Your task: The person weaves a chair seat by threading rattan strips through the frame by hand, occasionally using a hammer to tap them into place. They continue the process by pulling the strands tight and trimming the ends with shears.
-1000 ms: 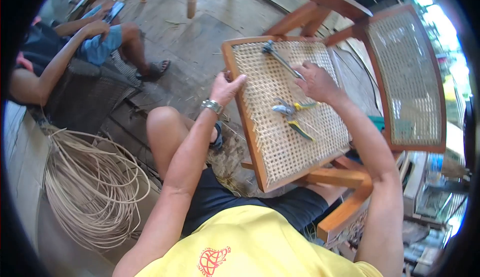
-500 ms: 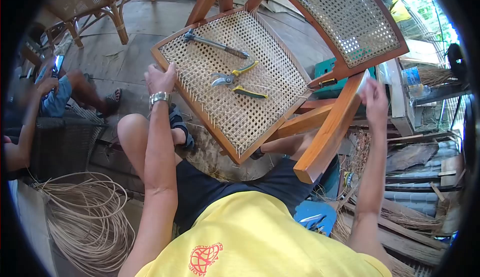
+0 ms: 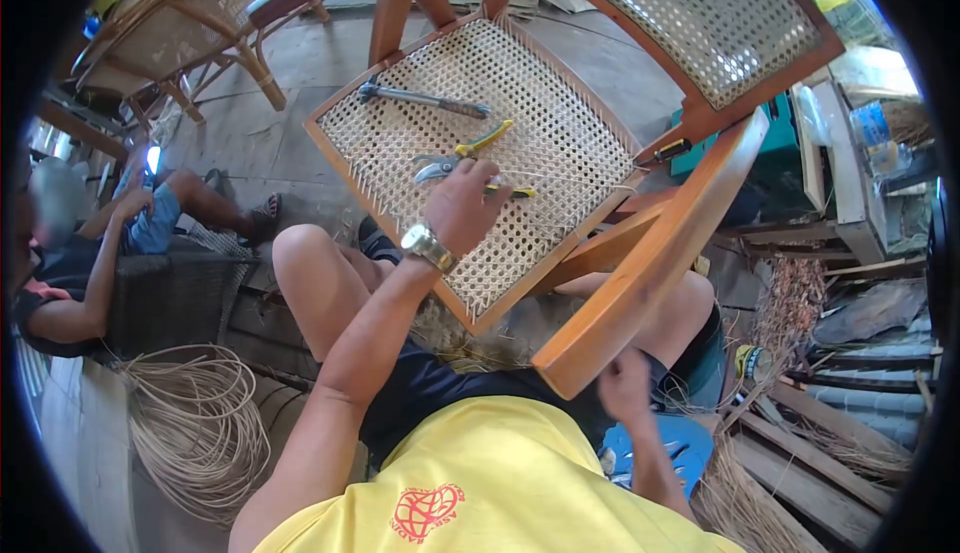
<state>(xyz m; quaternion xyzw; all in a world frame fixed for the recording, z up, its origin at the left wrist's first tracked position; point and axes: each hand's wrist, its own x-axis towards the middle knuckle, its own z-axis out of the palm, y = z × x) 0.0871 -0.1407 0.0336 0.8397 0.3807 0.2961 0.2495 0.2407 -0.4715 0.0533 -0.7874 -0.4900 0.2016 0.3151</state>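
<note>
A wooden chair with a woven cane seat [image 3: 390, 73] stands tilted before me. On the seat lie yellow-and-dark-handled pruning shears [image 3: 484, 140] and a metal hammer [image 3: 420, 101]. My left hand [image 3: 462, 208], wearing a watch, curls over the lower handle of the shears and hides part of it. The wooden armrest [image 3: 650, 263] slants toward me on the right. Beneath its near end is my right hand [image 3: 628, 383], smeared by motion, with its fingers partly hidden. A blue dustpan-like piece [image 3: 685, 445] with metal tools lies beside the right forearm.
The cane backrest [image 3: 690, 23] rises at upper right. Coiled rattan [image 3: 195, 433] lies at lower left. A seated person [image 3: 130, 223] holds a lit phone at the left, near a rattan chair [image 3: 185, 33]. Wood strips [image 3: 800, 453] and a green case [image 3: 780, 143] are on the right.
My left hand has left the seat's left edge and moved right onto the shears. My right hand has dropped from the armrest's far end to below its near end.
</note>
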